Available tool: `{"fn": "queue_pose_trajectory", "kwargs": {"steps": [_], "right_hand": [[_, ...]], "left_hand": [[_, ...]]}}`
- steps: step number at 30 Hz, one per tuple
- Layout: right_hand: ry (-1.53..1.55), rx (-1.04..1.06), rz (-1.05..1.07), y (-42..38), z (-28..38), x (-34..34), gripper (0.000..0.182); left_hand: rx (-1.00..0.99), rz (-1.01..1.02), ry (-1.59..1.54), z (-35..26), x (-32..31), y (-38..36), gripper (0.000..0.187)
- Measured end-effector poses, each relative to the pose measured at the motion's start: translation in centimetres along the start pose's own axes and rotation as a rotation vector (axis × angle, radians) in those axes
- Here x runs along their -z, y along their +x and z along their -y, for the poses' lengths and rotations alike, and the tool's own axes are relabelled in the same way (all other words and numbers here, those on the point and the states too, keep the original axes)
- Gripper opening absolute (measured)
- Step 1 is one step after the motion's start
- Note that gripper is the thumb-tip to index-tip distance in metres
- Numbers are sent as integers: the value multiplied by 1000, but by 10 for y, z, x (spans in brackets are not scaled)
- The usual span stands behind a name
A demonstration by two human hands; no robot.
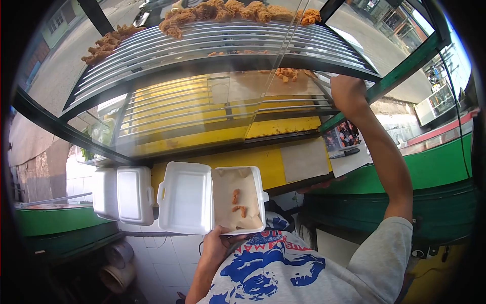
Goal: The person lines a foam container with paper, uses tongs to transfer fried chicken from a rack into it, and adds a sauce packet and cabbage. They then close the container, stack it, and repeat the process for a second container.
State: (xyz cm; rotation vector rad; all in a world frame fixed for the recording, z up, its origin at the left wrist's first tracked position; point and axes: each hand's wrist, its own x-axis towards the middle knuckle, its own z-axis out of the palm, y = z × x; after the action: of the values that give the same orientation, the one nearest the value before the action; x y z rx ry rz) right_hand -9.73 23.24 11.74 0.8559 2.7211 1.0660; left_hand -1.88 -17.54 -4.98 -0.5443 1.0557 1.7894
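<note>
My left hand (218, 247) grips the near edge of an open white foam box (186, 197), its fingers partly under the base. Brown paper (228, 180) lines the box's right half, and a few small fried pieces (240, 209) lie on it. My right hand (349, 95) reaches into the glass display case at the right, closed like a fist. Its fingers are turned away, and what they hold is hidden by the hand and the shelf. Just left of it, a heap of small fried pieces (287, 75) lies on brown paper in the case.
Large fried chicken pieces (217, 11) line the top rack (202, 40). Closed foam boxes (134, 195) stand left of the open one. A knife (345, 153) lies by a tub of dark sachets (344, 137). The case's green frame post (400, 76) runs beside my right wrist.
</note>
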Motion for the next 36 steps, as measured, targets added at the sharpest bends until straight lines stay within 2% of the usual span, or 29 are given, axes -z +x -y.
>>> {"fn": "queue_pose_trajectory", "kwargs": {"steps": [1, 2, 4, 5, 6, 8, 10, 11, 13, 14, 16, 19, 23, 25, 27, 28, 29, 30, 32, 34, 36], "right_hand": [[-28, 28, 28, -10, -4, 6, 13], [-46, 89, -96, -24, -15, -5, 14], [161, 115, -24, -61, -31, 26, 28], [262, 51, 48, -82, -37, 48, 35], [323, 59, 17, -105, -44, 57, 32], [536, 79, 95, -140, -61, 75, 38], [708, 228, 98, -169, -78, 67, 41], [714, 228, 109, -174, -77, 65, 41], [863, 471, 335, -183, -70, 67, 44], [868, 459, 343, -185, -62, 63, 44], [901, 718, 368, -187, -38, 46, 45], [825, 774, 401, -187, -18, 36, 46], [789, 774, 326, -180, -10, 31, 45], [754, 717, 197, -178, -6, 28, 43], [774, 728, 203, -172, -9, 27, 43], [793, 736, 210, -169, -11, 27, 42], [790, 748, 206, -166, -13, 26, 42], [840, 724, 209, -164, -17, 27, 42], [887, 705, 206, -158, -16, 27, 41], [820, 643, 88, -156, -10, 21, 42], [790, 650, 53, -154, 2, 15, 44]], "left_hand": [[6, -1, 8, -3, -3, -1, 58], [8, -18, 0, -7, -7, -2, 58], [70, -61, 26, -11, -15, -3, 59], [129, -47, -33, -11, -13, -1, 59], [129, -72, -48, -10, -10, 2, 59], [49, -106, -20, -6, -8, 9, 57], [73, -154, -42, -4, -5, 12, 56], [53, -132, -64, -4, -4, 14, 54], [44, -108, -71, -3, -3, 16, 51], [32, -130, -66, -2, -3, 17, 49], [22, -147, -48, 0, -3, 19, 47], [-30, -90, -119, 3, -1, 19, 43], [-51, -140, -163, 5, 1, 18, 25], [-51, -166, -163, 19, 19, 23, 19], [-293, -113, 415, 43, 49, 35, 11], [-298, -118, 409, 49, 57, 39, 11], [-392, -163, 609, 54, 63, 41, 9], [-484, -208, 810, 59, 68, 43, 15], [-427, -186, 722, 47, 50, 35, 15], [-367, -149, 643, 44, 48, 34, 21], [-261, -119, 344, 48, 60, 38, 28]]}}
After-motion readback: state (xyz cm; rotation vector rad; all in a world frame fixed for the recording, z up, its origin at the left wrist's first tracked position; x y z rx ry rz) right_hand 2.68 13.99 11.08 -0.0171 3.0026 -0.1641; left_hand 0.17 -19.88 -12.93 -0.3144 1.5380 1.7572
